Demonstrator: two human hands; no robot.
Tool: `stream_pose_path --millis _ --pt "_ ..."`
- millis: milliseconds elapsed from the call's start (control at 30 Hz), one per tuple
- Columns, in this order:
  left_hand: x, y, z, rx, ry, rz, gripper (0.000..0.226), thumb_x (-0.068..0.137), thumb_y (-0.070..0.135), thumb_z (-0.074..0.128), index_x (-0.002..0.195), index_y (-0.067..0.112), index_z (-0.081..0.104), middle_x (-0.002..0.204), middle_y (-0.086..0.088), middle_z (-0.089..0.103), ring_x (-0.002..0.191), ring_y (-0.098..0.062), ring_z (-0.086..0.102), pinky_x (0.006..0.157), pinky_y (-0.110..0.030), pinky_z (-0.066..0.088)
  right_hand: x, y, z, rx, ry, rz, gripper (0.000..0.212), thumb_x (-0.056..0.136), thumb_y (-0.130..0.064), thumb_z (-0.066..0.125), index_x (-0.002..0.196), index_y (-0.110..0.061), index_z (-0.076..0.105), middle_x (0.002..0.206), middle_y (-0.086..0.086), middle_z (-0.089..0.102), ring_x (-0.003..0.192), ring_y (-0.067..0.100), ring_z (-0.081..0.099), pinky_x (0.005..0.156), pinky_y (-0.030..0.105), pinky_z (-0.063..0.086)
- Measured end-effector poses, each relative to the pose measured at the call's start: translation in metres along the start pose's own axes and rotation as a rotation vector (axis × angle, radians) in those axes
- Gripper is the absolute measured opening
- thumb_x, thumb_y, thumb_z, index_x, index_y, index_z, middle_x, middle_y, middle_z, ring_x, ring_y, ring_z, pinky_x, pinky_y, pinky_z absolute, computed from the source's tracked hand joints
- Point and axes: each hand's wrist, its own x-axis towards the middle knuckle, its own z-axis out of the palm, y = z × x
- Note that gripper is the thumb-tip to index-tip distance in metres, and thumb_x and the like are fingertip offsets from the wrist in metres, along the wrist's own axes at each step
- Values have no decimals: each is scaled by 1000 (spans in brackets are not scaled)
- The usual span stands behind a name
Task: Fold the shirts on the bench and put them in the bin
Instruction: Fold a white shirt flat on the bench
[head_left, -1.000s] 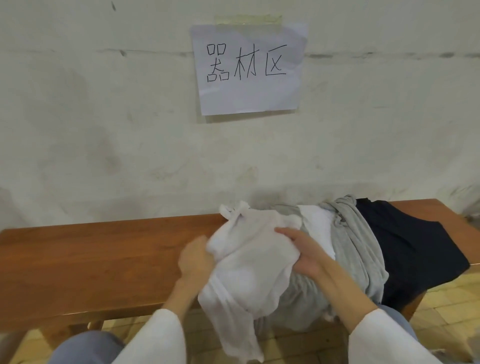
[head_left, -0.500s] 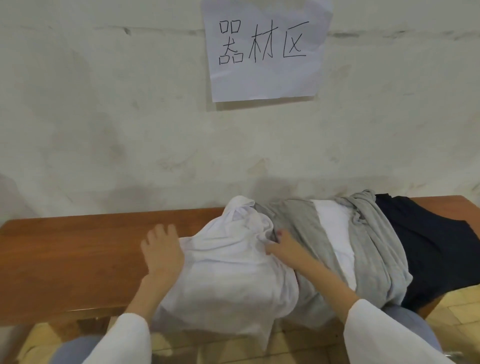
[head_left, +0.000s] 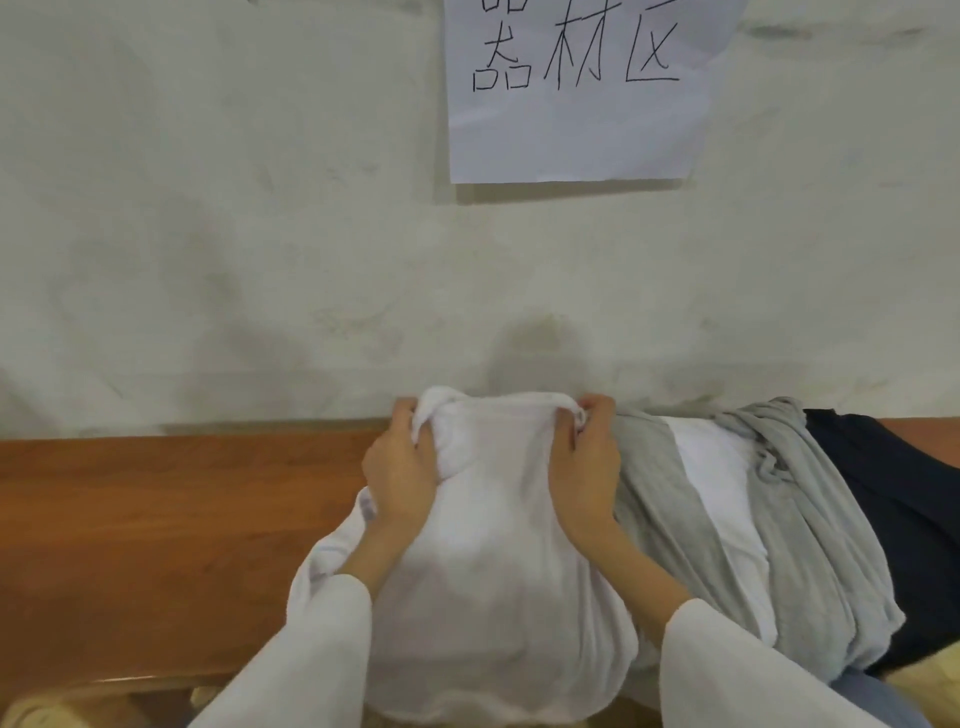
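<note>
A long reddish-brown wooden bench (head_left: 156, 509) runs along the wall. A white shirt (head_left: 493, 571) lies across its middle, the lower edge hanging over the front. Touching it on the right is a crumpled grey shirt (head_left: 821, 545) with a white garment (head_left: 722, 493), perhaps tucked inside it, then a dark navy garment (head_left: 909, 493).

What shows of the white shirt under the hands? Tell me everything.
The thin, soft white cloth shirt lies spread and wrinkled on the brown wooden bench, its near hem hanging over the front edge. The left hand and the right hand each grip its bunched far edge. Its right side lies against a crumpled grey garment.
</note>
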Motion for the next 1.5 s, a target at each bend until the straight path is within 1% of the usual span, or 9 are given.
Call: stream_pose_path --millis 167,367,567,867,1067,1167,1300,1400,1500 --pt "72 25 -9 -79 99 -32 18 97 21 42 110 11 50 79 -7 60 72 -27 56 63 -33 36 40 -21 33 -45 2 -87 23 101 -27 37 123 -20 38 67 -6 53 59 7 51 61 29 39" --pt "82 -19 10 421 -501 -260 73 94 29 53 151 18 9 145 -21 28 131 -38 31 106 -47 30 81 16 47 -438 -334 182 49 102 -31 37 143 -7 27 138 18 44 117 36 51 90 38 41" --pt "-19 -49 -16 554 -390 103 45 93 26 51 136 15 48 147 -19 34 139 -39 25 113 -55 19 42 34 6 -699 -464 -33 47 94 -43 48 127 -9 46 126 9 51 108 28 54 79 34 44" --pt "-29 -61 -82 527 -269 -120 26 94 14 43 119 12 50 110 -13 55 91 -33 58 74 -40 48 23 49 -40 -650 -593 113 50 95 -42 49 129 -5 48 136 13 48 120 31 48 95 35 38" --pt "-5 -89 -105 414 -65 -285 36 94 3 43 130 5 44 120 -24 55 103 -44 56 85 -51 47 37 64 -72 -524 -374 115 28 93 -35 56 102 -9 47 91 8 57 90 31 58 70 33 39" --pt "-20 -84 -102 442 -78 -209 54 92 3 50 142 8 32 134 -26 38 113 -45 46 87 -54 44 21 64 -70 -447 -354 98 35 93 -30 58 121 -12 47 107 3 52 95 22 53 78 27 36" --pt "-67 -78 -96 562 -58 -62 49 90 29 62 132 10 46 136 -25 42 116 -43 45 93 -52 40 -43 77 -76 -527 -153 -223 29 93 -26 56 119 -15 52 130 11 45 114 29 46 95 33 36" --pt "-105 -78 -102 561 -39 16 33 89 29 63 117 11 62 123 -22 54 110 -41 50 91 -52 41 -95 97 -85 -555 -242 -764 22 97 -36 43 101 -19 57 101 6 58 92 23 50 80 32 38" --pt "-119 -92 -123 571 0 6 23 89 8 60 111 7 67 109 -22 57 99 -40 50 86 -51 41 -114 107 -93 -570 -399 -868 19 90 -33 51 89 -17 62 82 -2 60 76 16 53 68 23 36"
